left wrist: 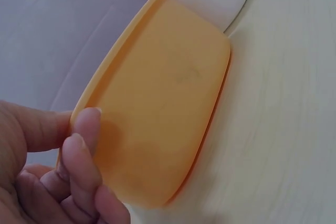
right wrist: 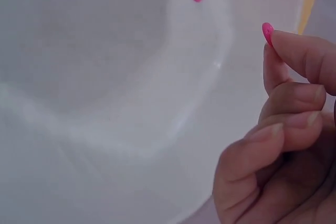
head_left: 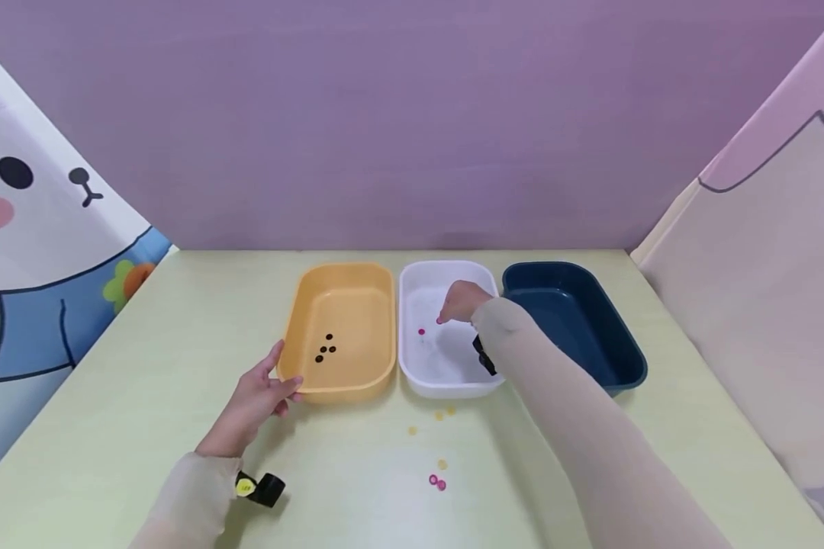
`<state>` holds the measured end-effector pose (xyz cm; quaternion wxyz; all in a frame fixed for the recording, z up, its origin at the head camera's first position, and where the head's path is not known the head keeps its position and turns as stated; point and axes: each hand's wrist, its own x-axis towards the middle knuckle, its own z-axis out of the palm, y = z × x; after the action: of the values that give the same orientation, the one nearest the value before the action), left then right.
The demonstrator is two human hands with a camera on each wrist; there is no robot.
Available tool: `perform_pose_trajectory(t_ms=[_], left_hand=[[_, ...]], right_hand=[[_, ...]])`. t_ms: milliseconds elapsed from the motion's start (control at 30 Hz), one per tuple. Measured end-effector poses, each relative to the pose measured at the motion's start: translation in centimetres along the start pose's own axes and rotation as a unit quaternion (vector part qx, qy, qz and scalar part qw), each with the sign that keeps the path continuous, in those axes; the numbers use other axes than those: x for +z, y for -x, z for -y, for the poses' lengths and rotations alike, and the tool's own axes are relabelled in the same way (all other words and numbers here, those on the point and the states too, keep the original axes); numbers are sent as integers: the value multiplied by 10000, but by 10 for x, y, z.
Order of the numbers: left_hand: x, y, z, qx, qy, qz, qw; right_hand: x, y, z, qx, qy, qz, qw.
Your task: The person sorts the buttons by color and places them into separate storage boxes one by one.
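Note:
Between thumb and index finger my right hand [head_left: 463, 300] pinches a small pink button [right wrist: 268, 31], held over the white bin [head_left: 451, 392]. Another pink button [head_left: 422, 332] lies on that bin's floor. My left hand [head_left: 255, 395] holds the near left corner of the orange bin [head_left: 353, 305] by its rim, the thumb over the edge and fingers against the outer wall. Several black buttons [head_left: 323, 349] lie inside the orange bin. In the left wrist view the outer side of the orange bin [left wrist: 157, 98] fills the middle.
A dark blue bin [head_left: 556, 305] stands to the right of the white one, partly behind my right forearm. On the table [head_left: 343, 488] in front of the bins lie several yellow buttons [head_left: 439, 416] and two pink buttons [head_left: 442, 485]. A purple backdrop [head_left: 412, 137] rises behind.

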<state>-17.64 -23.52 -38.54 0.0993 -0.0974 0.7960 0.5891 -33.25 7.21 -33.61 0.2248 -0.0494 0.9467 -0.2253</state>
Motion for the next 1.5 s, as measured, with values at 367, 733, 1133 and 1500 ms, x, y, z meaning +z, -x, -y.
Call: perform_pose_trajectory(t_ms=[367, 733, 1133, 1500], left_hand=[[5, 3, -5, 39, 177, 157, 9997], [11, 4, -3, -55, 346, 124, 9993], [11, 6, -3, -55, 347, 80, 9993], [3, 6, -3, -121, 361, 87, 9992]], right_hand=[[15, -22, -18, -17, 255, -64, 9997], [28, -34, -32, 133, 385, -94, 9991], [8, -3, -19, -399, 101, -80, 9991], [-5, 66, 4, -1806, 145, 445, 9825]])
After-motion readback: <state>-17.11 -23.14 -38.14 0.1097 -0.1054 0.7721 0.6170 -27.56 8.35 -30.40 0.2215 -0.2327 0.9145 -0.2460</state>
